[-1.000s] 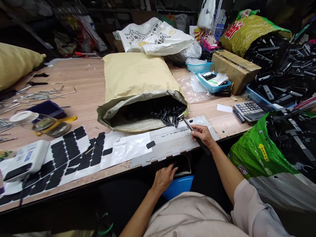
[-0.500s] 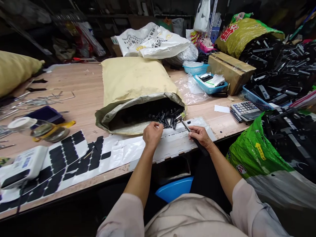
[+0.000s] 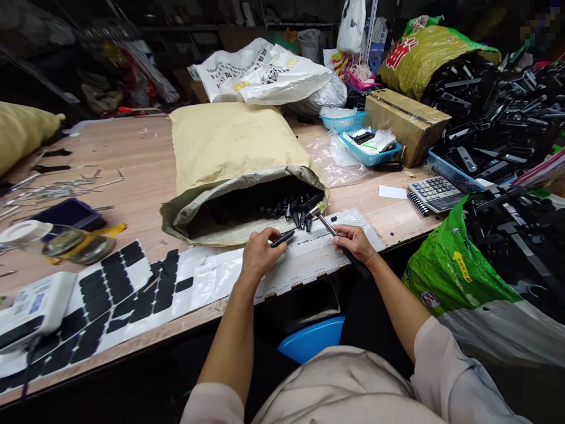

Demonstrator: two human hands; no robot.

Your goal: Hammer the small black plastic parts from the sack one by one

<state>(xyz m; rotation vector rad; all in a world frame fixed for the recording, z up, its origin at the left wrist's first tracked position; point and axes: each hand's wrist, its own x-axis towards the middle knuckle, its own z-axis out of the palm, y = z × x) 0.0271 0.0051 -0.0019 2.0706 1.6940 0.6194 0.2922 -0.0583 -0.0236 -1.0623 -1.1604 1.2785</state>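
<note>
Left hand point(image 3: 259, 256): partly closed, thumb and fingers pinched on one slim black piece point(image 3: 283, 238). Half a second ago this hand stood at the sack's mouth with nothing plainly visible in its grasp; a second ago it was below the table edge.
Black piece: held low over the pale sheet point(image 3: 300, 268), in front of the sack point(image 3: 245, 138) and apart from the loose black pieces point(image 3: 300, 213) at its mouth. Its tip points toward the right hand; from here I cannot make out its finer shape.
Right hand point(image 3: 355, 243): closed around the shaft of a hammer-like tool point(image 3: 329, 227), with the dark handle end running out beneath it toward the table edge. Little altered over the past second.
Hammer-like tool: its bright metal head rests or hovers beside the loose pieces at the right corner of the sack's mouth; which of the two, I cannot tell.
Loose black pieces: bunched at the sack's opening, some spilling over its lip; those deeper inside are lost in shadow.
Meaning of the change: both hands are now occupied, one with a piece and one with the tool. In my judgement, a single piece has been picked out for handling.
</note>
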